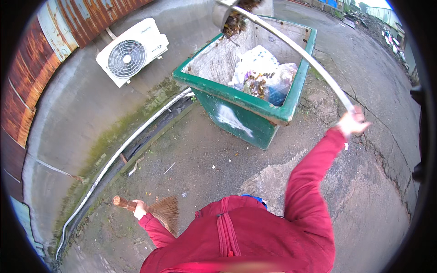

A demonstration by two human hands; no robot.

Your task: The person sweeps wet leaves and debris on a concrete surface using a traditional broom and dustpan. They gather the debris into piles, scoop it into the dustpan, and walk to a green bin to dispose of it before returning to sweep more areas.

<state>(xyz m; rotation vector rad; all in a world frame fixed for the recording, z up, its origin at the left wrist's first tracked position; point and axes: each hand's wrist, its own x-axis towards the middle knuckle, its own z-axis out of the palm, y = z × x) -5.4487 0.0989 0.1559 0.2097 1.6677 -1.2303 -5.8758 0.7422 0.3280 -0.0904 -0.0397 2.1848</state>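
My right hand [353,123], slightly blurred, grips the end of a long pale handle. This belongs to a dustpan [222,13] raised at the far rim of a green dumpster [246,96], partly cut off by the top of the picture. Dry leaves [234,24] are at the pan's mouth, over the dumpster's far left corner. Inside the dumpster lie white plastic bags [257,61] with leaves on them. Down at my left side, my left hand [140,209] is closed around the bound handle of a short straw broom [166,211], its bristles pointing right.
A white air-conditioner unit [132,52] is mounted on the grey wall at left. Along the wall's foot runs a white pipe [114,157] beside a narrow gutter [145,141]. Rusty metal sheets [34,91] stand at far left. Cracked concrete ground [364,182] extends to the right.
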